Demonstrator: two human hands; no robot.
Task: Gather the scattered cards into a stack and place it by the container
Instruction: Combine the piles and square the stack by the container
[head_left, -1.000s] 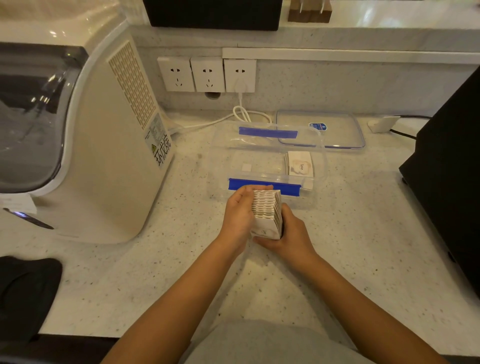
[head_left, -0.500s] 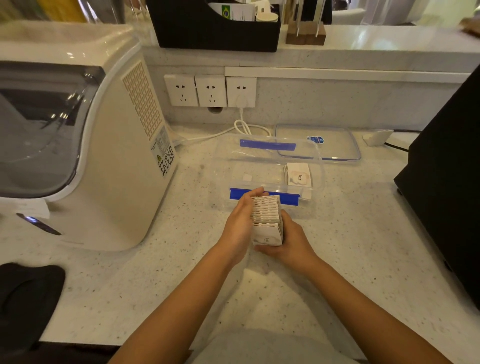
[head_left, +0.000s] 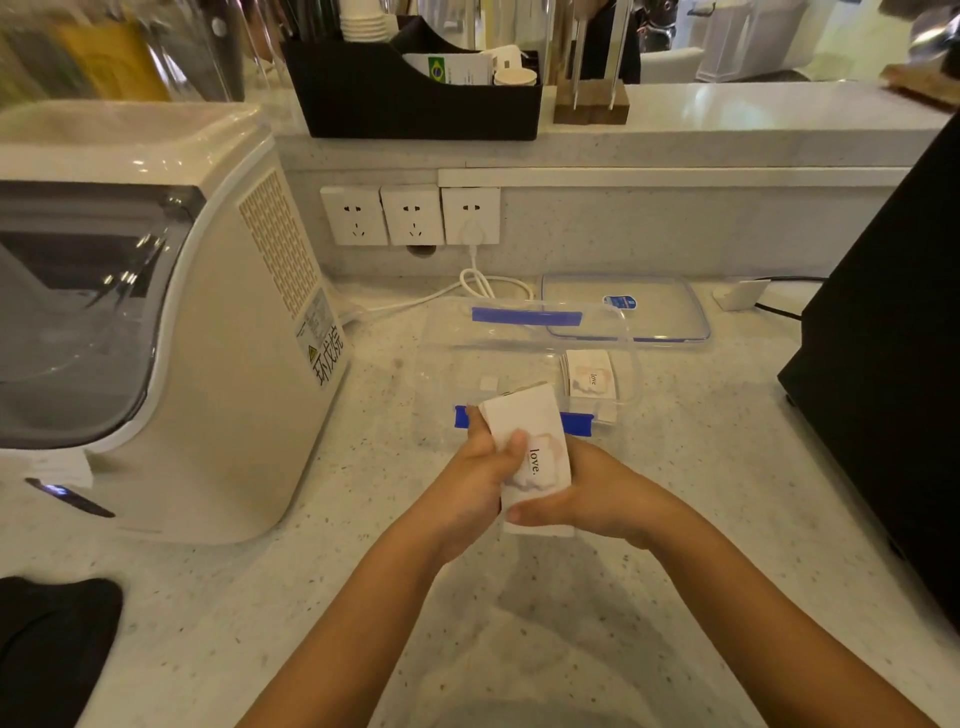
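A stack of white cards (head_left: 530, 447) printed with "love." is held face up between both hands, just in front of the clear plastic container (head_left: 447, 364) with blue clips. My left hand (head_left: 478, 467) grips the stack's left edge with the thumb on top. My right hand (head_left: 597, 493) cups the stack's right side and underside. Inside the container, at its right end, lies another small pile of the same cards (head_left: 589, 374).
A white appliance (head_left: 156, 322) stands at the left. The container's clear lid (head_left: 628, 306) lies behind it near a white cable (head_left: 467, 286) plugged into the wall sockets. A black machine (head_left: 893, 364) fills the right edge. A dark cloth (head_left: 52, 639) lies at the front left.
The stack, earlier held on edge with the card edges up, is now turned flat with its printed face up. The view has tilted up, so the hands sit lower in frame.
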